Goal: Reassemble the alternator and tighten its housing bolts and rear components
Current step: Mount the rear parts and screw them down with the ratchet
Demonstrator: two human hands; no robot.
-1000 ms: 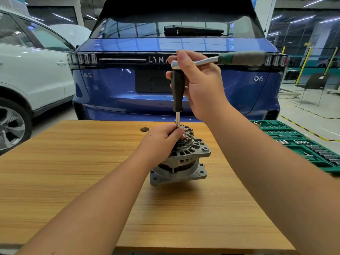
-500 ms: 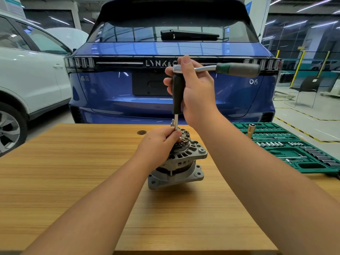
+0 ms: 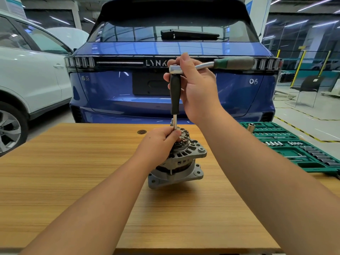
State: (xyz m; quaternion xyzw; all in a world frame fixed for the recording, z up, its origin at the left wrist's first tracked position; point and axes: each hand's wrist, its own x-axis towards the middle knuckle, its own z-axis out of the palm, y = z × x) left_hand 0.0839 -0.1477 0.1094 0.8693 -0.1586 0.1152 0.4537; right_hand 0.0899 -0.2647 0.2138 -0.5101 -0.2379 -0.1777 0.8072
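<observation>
A grey metal alternator (image 3: 185, 162) stands upright on the wooden table (image 3: 73, 172), rear end up. My left hand (image 3: 158, 144) wraps over its top left side and pinches the thin steel shaft of a driver at the alternator's rear. The driver's black handle (image 3: 175, 94) stands vertical above it. A ratchet (image 3: 233, 63) with a green and grey grip sits on the handle's top and points right. My right hand (image 3: 196, 89) grips the black handle and the ratchet head together. The driver tip and the fastener under it are hidden by my left fingers.
A green socket set tray (image 3: 294, 150) lies open at the table's right edge, with a brass-coloured socket (image 3: 249, 127) upright at its far corner. A small dark round cap (image 3: 141, 131) sits in the tabletop behind the alternator. A blue car (image 3: 128, 92) and a white car (image 3: 27, 80) stand beyond.
The view has shifted slightly, so the alternator and hands sit a little lower and the socket tray shows more. The ratchet handle stays pointing right; both hands keep their grips.
</observation>
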